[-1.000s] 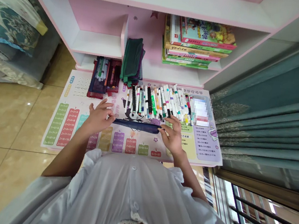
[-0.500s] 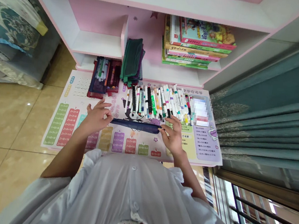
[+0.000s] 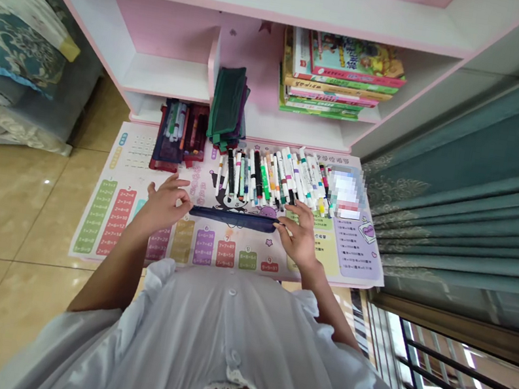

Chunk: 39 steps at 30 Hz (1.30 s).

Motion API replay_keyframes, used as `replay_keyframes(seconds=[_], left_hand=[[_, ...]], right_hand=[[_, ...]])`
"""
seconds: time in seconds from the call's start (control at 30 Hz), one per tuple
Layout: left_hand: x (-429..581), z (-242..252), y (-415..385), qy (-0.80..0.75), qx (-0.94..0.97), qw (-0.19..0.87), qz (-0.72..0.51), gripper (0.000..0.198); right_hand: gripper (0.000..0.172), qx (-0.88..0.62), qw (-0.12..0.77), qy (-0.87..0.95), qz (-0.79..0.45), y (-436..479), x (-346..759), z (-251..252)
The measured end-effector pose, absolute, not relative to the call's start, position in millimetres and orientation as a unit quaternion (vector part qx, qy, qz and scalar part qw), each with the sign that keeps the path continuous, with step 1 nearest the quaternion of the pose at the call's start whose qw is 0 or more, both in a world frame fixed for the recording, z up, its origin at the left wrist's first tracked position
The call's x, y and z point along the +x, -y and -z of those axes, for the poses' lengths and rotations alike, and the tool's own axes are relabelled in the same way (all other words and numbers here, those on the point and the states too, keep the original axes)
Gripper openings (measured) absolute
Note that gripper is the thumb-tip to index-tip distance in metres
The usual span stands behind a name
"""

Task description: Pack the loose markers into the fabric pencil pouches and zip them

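A dark blue zippered pencil pouch (image 3: 233, 219) stretches level between my two hands, above the printed desk mat. My left hand (image 3: 165, 204) pinches its left end between thumb and forefinger, the other fingers raised. At the opposite end, my right hand (image 3: 299, 233) grips the corner the same way. Just beyond the pouch lies a wide row of marker pens (image 3: 272, 177), mostly white with coloured caps. Two filled pouches, one blue (image 3: 168, 151) and one dark red (image 3: 197, 134), lie at the back left with pens inside.
Green and purple mesh pouches (image 3: 227, 106) are stacked against the shelf divider. Piled books (image 3: 342, 82) fill the shelf's right side. A pixelated, phone-like object (image 3: 348, 193) lies right of the pens. The printed mat (image 3: 128, 219) covers the desk; a curtain (image 3: 479, 191) hangs at right.
The view has shifted very slightly. Both hands still hold the blue pouch by its ends, in nearly the same place; the pens and other pouches have not moved.
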<state>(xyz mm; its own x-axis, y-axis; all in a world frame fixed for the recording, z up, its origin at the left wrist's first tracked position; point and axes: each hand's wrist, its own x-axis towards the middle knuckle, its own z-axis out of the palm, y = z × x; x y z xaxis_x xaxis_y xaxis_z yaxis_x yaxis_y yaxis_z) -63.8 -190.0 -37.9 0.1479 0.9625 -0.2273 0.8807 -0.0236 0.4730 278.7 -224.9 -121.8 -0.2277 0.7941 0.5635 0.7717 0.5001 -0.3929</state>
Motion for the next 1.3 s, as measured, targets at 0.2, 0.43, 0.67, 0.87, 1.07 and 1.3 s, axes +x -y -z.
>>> replay_keyframes(seconds=[0.2, 0.43, 0.67, 0.87, 1.07, 1.3], left_hand=[[-65, 37, 193, -0.637, 0.721, 0.261, -0.072, 0.020], [-52, 31, 191, -0.607, 0.763, 0.209, -0.071, 0.021], [-40, 23, 193, -0.579, 0.786, 0.186, -0.109, 0.022], [-43, 25, 197, -0.525, 0.813, 0.242, -0.072, 0.022], [-38, 40, 207, -0.547, 0.793, 0.254, -0.087, 0.032], [-28, 55, 226, -0.656, 0.701, 0.205, -0.187, 0.032]], right_hand=[[0.014, -0.497, 0.384, 0.777, -0.047, 226, 279, 121], [0.019, -0.466, 0.384, 0.791, -0.101, 220, 273, 96], [0.022, -0.402, 0.378, 0.824, -0.129, 206, 263, 70], [0.024, -0.400, 0.373, 0.829, -0.120, 192, 256, 69], [0.025, -0.469, 0.403, 0.781, -0.089, 181, 224, 85], [0.061, -0.518, 0.445, 0.720, -0.123, 204, 171, 93]])
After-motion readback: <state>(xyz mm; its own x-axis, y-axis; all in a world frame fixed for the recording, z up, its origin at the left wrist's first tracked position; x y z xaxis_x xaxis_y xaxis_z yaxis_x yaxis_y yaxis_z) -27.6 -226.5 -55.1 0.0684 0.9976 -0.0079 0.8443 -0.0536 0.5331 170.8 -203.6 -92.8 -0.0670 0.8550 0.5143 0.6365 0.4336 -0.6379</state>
